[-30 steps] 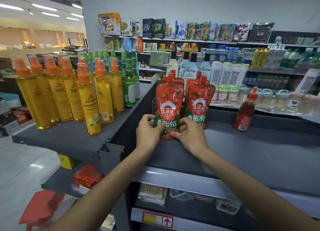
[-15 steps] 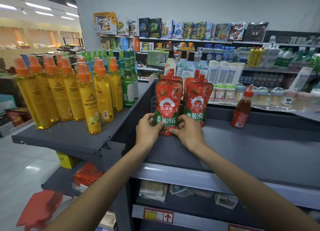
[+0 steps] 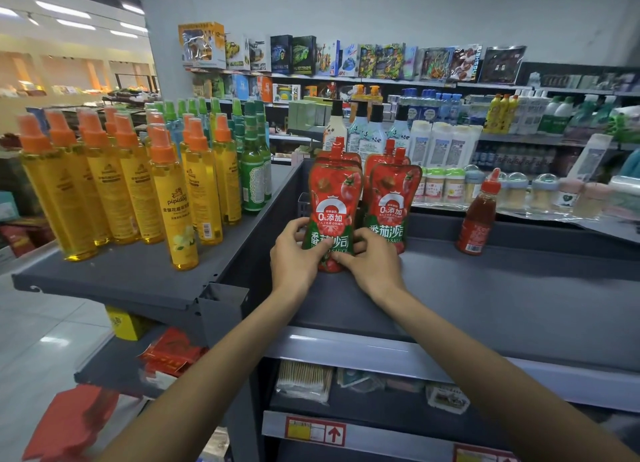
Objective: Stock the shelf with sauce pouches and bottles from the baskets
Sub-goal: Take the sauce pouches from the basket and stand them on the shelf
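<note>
A red tomato sauce pouch (image 3: 333, 202) stands upright on the grey shelf (image 3: 485, 288), in front of another pouch just behind it. My left hand (image 3: 294, 257) grips its lower left edge and my right hand (image 3: 372, 260) pinches its lower right corner. A second pair of red pouches (image 3: 391, 198) stands right beside it. Farther right on the same shelf stands a red sauce bottle (image 3: 478, 215) with a red cap. No basket shows in this view.
Yellow spray bottles with orange caps (image 3: 173, 198) and green bottles (image 3: 254, 174) fill the adjoining shelf on the left. Lower shelves hold packets (image 3: 304, 380) and red packs (image 3: 169, 354). Shelves of bottles and toy boxes line the back wall.
Both hands have stayed on the bottom of the front pouch, with the fingers shifting slightly. The pouch stands a little more upright.
</note>
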Action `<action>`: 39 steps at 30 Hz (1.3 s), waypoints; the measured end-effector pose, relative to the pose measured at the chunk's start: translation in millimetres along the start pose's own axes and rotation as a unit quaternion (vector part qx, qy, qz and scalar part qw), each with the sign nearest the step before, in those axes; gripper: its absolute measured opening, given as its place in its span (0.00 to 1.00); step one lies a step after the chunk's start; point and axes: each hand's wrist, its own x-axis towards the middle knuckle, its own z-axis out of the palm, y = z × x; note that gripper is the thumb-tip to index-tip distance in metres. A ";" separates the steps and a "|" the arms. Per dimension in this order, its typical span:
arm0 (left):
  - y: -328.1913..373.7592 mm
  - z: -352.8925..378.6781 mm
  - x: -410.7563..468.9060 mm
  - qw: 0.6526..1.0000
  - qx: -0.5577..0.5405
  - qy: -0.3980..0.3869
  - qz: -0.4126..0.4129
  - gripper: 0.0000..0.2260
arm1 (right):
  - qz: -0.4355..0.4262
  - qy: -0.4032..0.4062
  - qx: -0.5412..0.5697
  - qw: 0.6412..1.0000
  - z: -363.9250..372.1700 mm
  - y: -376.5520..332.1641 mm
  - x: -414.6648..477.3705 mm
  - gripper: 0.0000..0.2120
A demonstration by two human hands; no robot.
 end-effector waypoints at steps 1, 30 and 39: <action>-0.7 0.3 0.9 1.000 0.001 -0.001 -0.002 0.23 | 0.001 0.002 -0.001 1.000 0.2 1.5 0.3 0.16; -9.6 -0.5 7.3 0.992 0.116 -0.041 -0.005 0.25 | -0.014 -0.008 0.016 1.000 5.5 11.5 0.4 0.22; 6.7 -2.3 4.1 0.999 0.005 0.007 0.042 0.20 | -0.040 0.053 0.066 0.996 -1.6 -2.9 -4.8 0.18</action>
